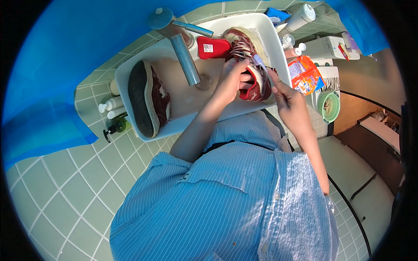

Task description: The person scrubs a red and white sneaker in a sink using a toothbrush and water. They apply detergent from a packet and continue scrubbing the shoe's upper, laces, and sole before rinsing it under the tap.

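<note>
A dark red shoe (pixel 258 89) with white parts and loose laces lies in the right end of the white sink (pixel 277 39). My left hand (pixel 232 81) grips its opening near the tongue, fingers partly inside. The red tongue (pixel 214 48), bearing a printed label, sticks out to the left. My right hand (pixel 287 98) holds a light purple brush (pixel 260 62), its head against the shoe beside the laces. Foam clings to the toe and sole. The other shoe (pixel 143 98) rests on its side at the left end, black sole outward.
A metal faucet (pixel 184 58) reaches over murky water (pixel 183 101). Pump bottles (pixel 112 104) stand left of the sink. To the right are more bottles (pixel 295 51), an orange packet (pixel 307 75) and a green basin (pixel 329 107). Blue sheeting (pixel 58 65) hangs at left.
</note>
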Demonstrator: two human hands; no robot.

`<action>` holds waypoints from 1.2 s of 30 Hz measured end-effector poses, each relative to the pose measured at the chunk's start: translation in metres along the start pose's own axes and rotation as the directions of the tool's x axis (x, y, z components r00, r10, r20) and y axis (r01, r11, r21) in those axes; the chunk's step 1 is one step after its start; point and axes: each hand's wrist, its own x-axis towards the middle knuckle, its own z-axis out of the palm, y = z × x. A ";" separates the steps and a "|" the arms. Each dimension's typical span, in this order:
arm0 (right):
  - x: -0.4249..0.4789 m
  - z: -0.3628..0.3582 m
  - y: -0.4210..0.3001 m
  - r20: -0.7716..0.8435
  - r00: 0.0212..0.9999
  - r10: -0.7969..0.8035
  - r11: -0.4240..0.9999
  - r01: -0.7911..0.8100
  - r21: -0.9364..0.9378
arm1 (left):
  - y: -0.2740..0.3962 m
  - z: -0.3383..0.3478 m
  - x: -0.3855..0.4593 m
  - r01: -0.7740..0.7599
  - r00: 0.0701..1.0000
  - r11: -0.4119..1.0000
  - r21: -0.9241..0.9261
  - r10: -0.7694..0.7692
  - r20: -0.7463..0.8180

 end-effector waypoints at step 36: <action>-0.015 -0.025 0.015 0.176 0.970 0.168 0.984 -0.152 -0.097 | -0.025 0.009 0.016 -0.276 0.957 0.927 0.254 0.290 -0.017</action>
